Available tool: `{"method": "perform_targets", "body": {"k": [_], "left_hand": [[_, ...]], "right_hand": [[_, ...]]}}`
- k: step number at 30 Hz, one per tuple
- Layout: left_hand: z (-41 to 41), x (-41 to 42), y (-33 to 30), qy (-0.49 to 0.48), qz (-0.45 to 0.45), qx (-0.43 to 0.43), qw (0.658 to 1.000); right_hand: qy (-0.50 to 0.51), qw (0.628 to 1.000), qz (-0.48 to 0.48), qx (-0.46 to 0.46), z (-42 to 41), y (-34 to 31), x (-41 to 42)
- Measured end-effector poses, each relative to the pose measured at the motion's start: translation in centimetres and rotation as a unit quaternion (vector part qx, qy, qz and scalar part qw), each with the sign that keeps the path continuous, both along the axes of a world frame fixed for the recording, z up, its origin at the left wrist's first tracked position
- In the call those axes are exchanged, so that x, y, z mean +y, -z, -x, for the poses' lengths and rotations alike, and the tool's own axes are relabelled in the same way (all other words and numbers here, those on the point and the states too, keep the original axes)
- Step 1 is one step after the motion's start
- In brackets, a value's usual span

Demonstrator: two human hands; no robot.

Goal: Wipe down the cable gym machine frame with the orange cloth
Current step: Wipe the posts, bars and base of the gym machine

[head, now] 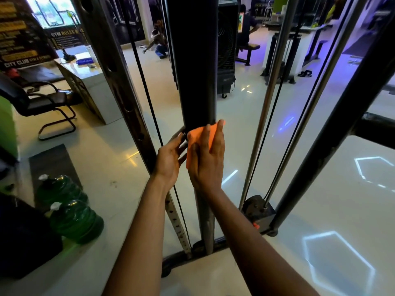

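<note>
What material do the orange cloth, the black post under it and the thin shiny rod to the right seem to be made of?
Orange cloth: soft fabric, perhaps microfibre; matte, and it bends around the post under the right hand.
Black post: probably painted metal; smooth and dull, with only faint sheen.
Thin rod: bare polished steel or chrome by its look; it carries a bright highlight along its length.

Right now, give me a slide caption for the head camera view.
Right hand presses the orange cloth flat against the black upright post while the left hand rests on its side.
</note>
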State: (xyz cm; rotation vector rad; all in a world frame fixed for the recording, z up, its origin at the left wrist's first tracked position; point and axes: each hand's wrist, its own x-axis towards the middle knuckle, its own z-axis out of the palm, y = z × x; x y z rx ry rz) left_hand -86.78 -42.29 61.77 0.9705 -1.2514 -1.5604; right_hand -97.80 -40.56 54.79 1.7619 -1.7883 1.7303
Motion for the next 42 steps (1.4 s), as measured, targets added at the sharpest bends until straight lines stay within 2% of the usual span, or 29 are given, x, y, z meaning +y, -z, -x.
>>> {"method": "perform_targets", "body": {"k": [3,8,12,16,21,24,28,34,37,42], "left_hand": [[0.2,0.1,0.3,-0.001,-0.002,-0.002,1.0],[0.4,0.4,1.6,-0.004,-0.023,0.01,1.0],[0.2,0.3,1.4,-0.007,-0.024,0.006,1.0],[0.5,0.2,0.4,-0.024,-0.002,0.005,1.0],[1.2,0.2,0.0,-0.041,0.024,0.007,0.999],[1.8,0.5,0.4,-0.055,0.021,0.003,0.998],[2.2,1.1,0.9,-0.062,-0.006,0.013,0.998],[2.9,2.1,1.0,-0.099,0.006,0.019,0.995],[3.2,2.5,1.6,-0.106,0.006,0.034,0.994],[4.4,2.4,2.2,-0.13,0.004,0.015,0.991]], "right_hand": [[0.0,1.0,-0.024,0.017,0.1,2.5,0.3],[-0.045,0.99,-0.136,0.013,1.4,10.0,3.9],[-0.054,0.995,-0.084,-0.03,0.9,5.4,2.4],[-0.038,0.999,-0.005,0.004,1.0,0.5,0.0],[-0.051,0.996,-0.058,0.046,1.7,6.7,1.7],[-0.085,0.991,-0.098,0.04,2.5,9.0,3.1],[-0.104,0.991,-0.076,0.015,2.5,5.4,2.5],[-0.119,0.992,-0.029,-0.023,2.7,-1.7,0.3],[-0.135,0.99,-0.047,-0.001,3.1,1.2,1.0],[-0.185,0.971,-0.151,-0.003,5.3,9.6,3.9]]}}
